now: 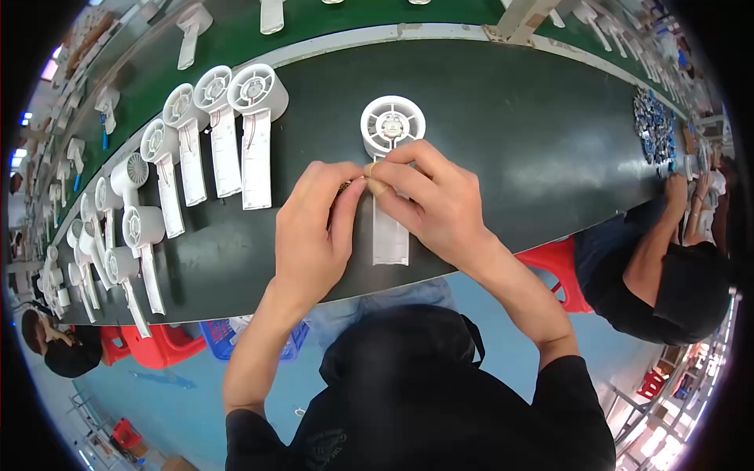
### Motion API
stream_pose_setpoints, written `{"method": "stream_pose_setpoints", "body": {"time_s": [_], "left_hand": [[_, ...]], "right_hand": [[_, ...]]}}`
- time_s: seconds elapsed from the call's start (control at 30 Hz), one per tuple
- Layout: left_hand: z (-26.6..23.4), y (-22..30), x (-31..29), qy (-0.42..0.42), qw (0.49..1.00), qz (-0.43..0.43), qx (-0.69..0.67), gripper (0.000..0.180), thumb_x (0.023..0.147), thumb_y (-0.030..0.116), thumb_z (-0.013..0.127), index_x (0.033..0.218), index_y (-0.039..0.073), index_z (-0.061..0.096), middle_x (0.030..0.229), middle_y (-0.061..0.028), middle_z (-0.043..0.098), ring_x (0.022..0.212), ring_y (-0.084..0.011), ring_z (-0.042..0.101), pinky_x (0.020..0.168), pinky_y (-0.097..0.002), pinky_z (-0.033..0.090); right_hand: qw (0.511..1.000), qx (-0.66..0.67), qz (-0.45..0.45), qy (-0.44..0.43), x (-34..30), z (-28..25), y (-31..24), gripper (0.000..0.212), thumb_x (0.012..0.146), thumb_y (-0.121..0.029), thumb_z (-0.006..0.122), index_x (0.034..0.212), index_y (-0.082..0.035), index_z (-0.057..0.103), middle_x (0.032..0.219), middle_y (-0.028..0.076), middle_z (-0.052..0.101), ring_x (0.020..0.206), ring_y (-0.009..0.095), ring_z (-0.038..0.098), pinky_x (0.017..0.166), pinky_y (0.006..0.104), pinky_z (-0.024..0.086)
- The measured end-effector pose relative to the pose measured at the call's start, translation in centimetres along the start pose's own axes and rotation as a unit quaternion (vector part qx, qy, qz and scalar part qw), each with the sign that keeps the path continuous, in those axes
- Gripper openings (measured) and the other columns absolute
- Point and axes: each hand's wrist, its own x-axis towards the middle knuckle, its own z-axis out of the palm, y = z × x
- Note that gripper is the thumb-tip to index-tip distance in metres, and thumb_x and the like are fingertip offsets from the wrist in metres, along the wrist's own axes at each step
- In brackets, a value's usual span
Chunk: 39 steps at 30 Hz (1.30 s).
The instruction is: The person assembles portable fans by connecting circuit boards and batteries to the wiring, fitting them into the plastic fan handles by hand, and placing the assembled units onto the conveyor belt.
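In front of me on the dark table lies a white handheld fan housing (391,239), its round head pointing away and its open handle toward me. Over the upper handle my left hand (318,212) and my right hand (436,196) meet fingertip to fingertip. Both are closed in a pinch on something tiny; a small dark, brassy bit shows by the left fingers, too hidden to name. Finger covers appear on my right fingertips. Part of the handle is behind the right hand.
Several white fan housings (255,149) stand in rows to the left. A heap of small blue and silver parts (653,129) lies at the far right, near a co-worker's arm (656,235). Beyond the table's pale rail (377,33) runs a green belt (345,17) with more fans.
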Motion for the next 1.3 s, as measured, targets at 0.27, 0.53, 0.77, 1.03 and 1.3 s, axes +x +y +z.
{"method": "stream_pose_setpoints", "body": {"time_s": [0.27,0.53,0.77,1.03,1.3], "left_hand": [[0.6,0.0,-0.9,0.078,0.987,-0.054,-0.130,0.029,0.095,0.001,0.060,0.124,0.000,0.058,0.102,-0.0165,0.068,0.082,-0.0214,0.069,0.070,-0.0293,0.053],[1.1,-0.4,-1.3,0.143,0.989,0.021,-0.035,0.030,0.087,0.000,0.071,0.116,0.001,0.069,0.103,-0.0149,0.073,0.082,-0.0212,0.072,0.069,-0.0292,0.056],[0.8,-0.6,-0.5,0.151,0.983,0.103,0.008,0.030,0.082,-0.003,0.074,0.112,-0.001,0.071,0.103,-0.0141,0.072,0.083,-0.0226,0.071,0.070,-0.0306,0.057],[1.1,-0.5,-0.9,0.157,0.984,0.084,0.002,0.030,0.080,-0.005,0.074,0.110,-0.003,0.071,0.094,-0.0117,0.068,0.076,-0.0202,0.065,0.063,-0.0288,0.052],[1.0,-0.4,-0.7,0.163,0.981,0.103,0.016,0.028,0.080,-0.005,0.073,0.108,-0.003,0.071,0.092,-0.0120,0.067,0.075,-0.0218,0.064,0.062,-0.0299,0.052]], "right_hand": [[0.997,0.062,-0.007,0.042,0.4,0.0,0.1,0.020,0.067,-0.002,0.079,0.084,-0.009,0.070,0.085,0.001,0.062,0.069,0.018,0.056,0.057,0.0300,0.045],[0.998,0.029,-0.033,0.046,0.4,0.3,0.4,0.021,0.067,-0.002,0.079,0.085,-0.009,0.069,0.083,0.000,0.062,0.070,0.019,0.054,0.057,0.0305,0.045],[0.998,0.013,-0.039,0.043,0.4,0.4,0.5,0.023,0.066,-0.002,0.078,0.084,-0.010,0.069,0.083,-0.001,0.062,0.070,0.019,0.053,0.059,0.0311,0.044],[0.995,-0.048,-0.073,0.045,0.4,0.6,0.4,0.024,0.062,-0.001,0.077,0.080,-0.013,0.066,0.080,-0.003,0.060,0.069,0.019,0.051,0.061,0.0315,0.040],[0.992,-0.077,-0.085,0.048,0.4,0.7,0.4,0.027,0.061,0.000,0.077,0.080,-0.014,0.065,0.080,-0.005,0.060,0.069,0.018,0.051,0.061,0.0313,0.038]]}}
